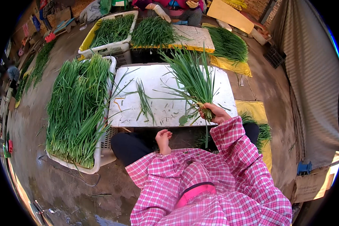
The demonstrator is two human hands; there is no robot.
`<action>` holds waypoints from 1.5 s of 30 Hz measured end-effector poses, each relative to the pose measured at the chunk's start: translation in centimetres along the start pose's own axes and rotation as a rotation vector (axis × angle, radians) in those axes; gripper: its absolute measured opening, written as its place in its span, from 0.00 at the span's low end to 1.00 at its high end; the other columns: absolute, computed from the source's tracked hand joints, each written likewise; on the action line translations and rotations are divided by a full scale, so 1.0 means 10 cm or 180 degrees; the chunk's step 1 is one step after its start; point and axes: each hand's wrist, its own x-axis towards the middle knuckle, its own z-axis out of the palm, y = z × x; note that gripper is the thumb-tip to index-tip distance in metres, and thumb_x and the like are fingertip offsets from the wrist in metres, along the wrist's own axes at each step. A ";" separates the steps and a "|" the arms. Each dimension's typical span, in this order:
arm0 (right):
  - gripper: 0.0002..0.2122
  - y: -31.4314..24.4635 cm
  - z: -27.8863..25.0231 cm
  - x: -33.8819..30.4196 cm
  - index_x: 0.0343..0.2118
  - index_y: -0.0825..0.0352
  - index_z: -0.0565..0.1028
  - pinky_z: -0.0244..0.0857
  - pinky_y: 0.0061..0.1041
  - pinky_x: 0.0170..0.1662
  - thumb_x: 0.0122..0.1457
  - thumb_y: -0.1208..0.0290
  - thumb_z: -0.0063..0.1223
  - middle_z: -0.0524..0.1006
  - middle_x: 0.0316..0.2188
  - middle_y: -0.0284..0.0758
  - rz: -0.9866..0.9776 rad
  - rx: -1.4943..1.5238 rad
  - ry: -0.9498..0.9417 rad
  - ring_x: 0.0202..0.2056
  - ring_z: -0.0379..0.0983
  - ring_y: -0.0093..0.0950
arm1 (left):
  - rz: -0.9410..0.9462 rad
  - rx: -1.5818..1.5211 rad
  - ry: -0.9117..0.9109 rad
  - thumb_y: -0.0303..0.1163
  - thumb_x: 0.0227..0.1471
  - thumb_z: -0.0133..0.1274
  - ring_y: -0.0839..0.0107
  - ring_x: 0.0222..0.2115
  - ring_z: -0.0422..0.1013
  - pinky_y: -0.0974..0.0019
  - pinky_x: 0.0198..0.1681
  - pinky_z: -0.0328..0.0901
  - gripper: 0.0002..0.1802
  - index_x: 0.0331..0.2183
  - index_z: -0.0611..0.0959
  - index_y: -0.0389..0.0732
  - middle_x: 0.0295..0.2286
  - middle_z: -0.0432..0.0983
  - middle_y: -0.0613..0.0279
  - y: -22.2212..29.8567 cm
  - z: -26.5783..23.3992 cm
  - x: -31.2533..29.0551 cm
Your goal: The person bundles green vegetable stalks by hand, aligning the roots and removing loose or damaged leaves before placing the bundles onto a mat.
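A bunch of long green garlic chives (194, 75) is gripped near its pale stem ends by my right hand (214, 113). Its leaves fan up and away over the white board (128, 109) in front of me. My left hand (163, 141) is just off the board's near edge, its fingers curled in and nothing visible in them. A few loose chive leaves (144, 100) and small trimmings are scattered on the board. At my left, a white plastic crate (98, 158) is heaped with chives (77, 109).
Across from me, a person's gloved hand (162, 13) rests by chives (152, 32) on another board (194, 35). A second crate (133, 22) stands far left. More chives (229, 43) lie on yellow sheeting (233, 66); another yellow sheet (252, 107) is right of my board.
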 end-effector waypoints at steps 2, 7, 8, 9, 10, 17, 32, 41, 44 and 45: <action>0.07 0.04 -0.21 -0.03 0.28 0.72 0.66 0.65 0.19 0.22 0.52 0.73 0.41 0.69 0.19 0.35 0.0018 -0.0090 -0.0241 0.18 0.67 0.23 | -0.0019 -0.0167 -0.0280 0.27 0.46 0.41 0.70 0.28 0.70 0.73 0.30 0.64 0.10 0.32 0.72 0.34 0.28 0.72 0.56 0.08 0.06 -0.05; 0.08 0.22 -0.21 -0.19 0.32 0.71 0.67 0.64 0.18 0.21 0.49 0.75 0.44 0.69 0.21 0.33 -0.0291 -0.0755 -0.0177 0.19 0.66 0.20 | -0.0378 0.0083 -0.1188 0.40 0.50 0.39 0.73 0.29 0.69 0.72 0.33 0.62 0.17 0.33 0.72 0.35 0.30 0.72 0.59 0.40 0.58 -0.12; 0.08 0.28 -0.20 -0.18 0.33 0.71 0.67 0.63 0.18 0.21 0.48 0.76 0.44 0.69 0.21 0.33 -0.0298 -0.0765 -0.0190 0.19 0.66 0.20 | -0.0457 0.0080 -0.1306 0.42 0.51 0.39 0.73 0.29 0.69 0.72 0.33 0.62 0.19 0.33 0.72 0.36 0.30 0.72 0.60 0.39 0.69 -0.12; 0.09 0.34 -0.19 -0.18 0.33 0.71 0.67 0.63 0.18 0.21 0.48 0.76 0.45 0.69 0.22 0.33 -0.0313 -0.0773 -0.0193 0.20 0.66 0.20 | -0.0344 0.0022 -0.1424 0.42 0.51 0.38 0.74 0.29 0.69 0.72 0.32 0.62 0.18 0.33 0.72 0.36 0.30 0.72 0.61 0.37 0.78 -0.14; 0.10 0.42 -0.23 -0.13 0.34 0.70 0.67 0.62 0.18 0.22 0.47 0.76 0.46 0.69 0.22 0.32 -0.0321 -0.0816 -0.0290 0.21 0.66 0.20 | -0.0228 -0.0038 -0.1539 0.42 0.52 0.38 0.74 0.28 0.68 0.72 0.32 0.62 0.18 0.33 0.73 0.36 0.29 0.72 0.62 0.35 0.85 -0.17; 0.11 0.58 -0.32 -0.14 0.35 0.70 0.66 0.62 0.18 0.23 0.46 0.77 0.47 0.70 0.24 0.33 -0.0341 -0.0665 -0.0420 0.22 0.66 0.19 | 0.0096 0.0031 -0.1127 0.34 0.51 0.43 0.82 0.24 0.65 0.78 0.26 0.60 0.09 0.29 0.71 0.38 0.22 0.67 0.70 0.18 0.93 -0.29; 0.10 0.05 -0.57 -0.23 0.34 0.72 0.65 0.64 0.16 0.26 0.48 0.76 0.45 0.69 0.24 0.34 -0.0578 -0.0273 -0.0329 0.23 0.67 0.20 | -0.0076 -0.0425 -0.1178 0.28 0.48 0.47 0.74 0.18 0.66 0.73 0.23 0.63 0.06 0.26 0.67 0.38 0.19 0.67 0.64 0.21 0.52 -0.01; 0.15 -0.82 -0.61 -0.41 0.39 0.74 0.62 0.59 0.19 0.31 0.47 0.76 0.46 0.67 0.30 0.39 -0.1857 0.0452 -0.1308 0.29 0.62 0.24 | -0.0143 0.0109 -0.0496 0.26 0.46 0.47 0.74 0.14 0.67 0.73 0.17 0.63 0.06 0.27 0.68 0.35 0.18 0.68 0.62 -0.31 0.36 0.29; 0.17 -0.96 -0.58 -0.47 0.38 0.74 0.62 0.58 0.20 0.32 0.44 0.74 0.48 0.67 0.30 0.38 -0.2070 0.0341 -0.1509 0.29 0.62 0.23 | -0.0035 0.0288 -0.0449 0.27 0.45 0.48 0.73 0.14 0.67 0.73 0.16 0.62 0.08 0.27 0.68 0.34 0.18 0.69 0.59 -0.37 0.34 0.33; 0.17 -0.99 -0.55 -0.50 0.38 0.74 0.62 0.57 0.20 0.31 0.44 0.74 0.49 0.66 0.30 0.37 -0.2089 0.0292 -0.1526 0.29 0.61 0.23 | 0.0014 0.0351 -0.0446 0.27 0.45 0.48 0.72 0.14 0.68 0.73 0.16 0.62 0.08 0.27 0.67 0.34 0.18 0.69 0.59 -0.37 0.33 0.32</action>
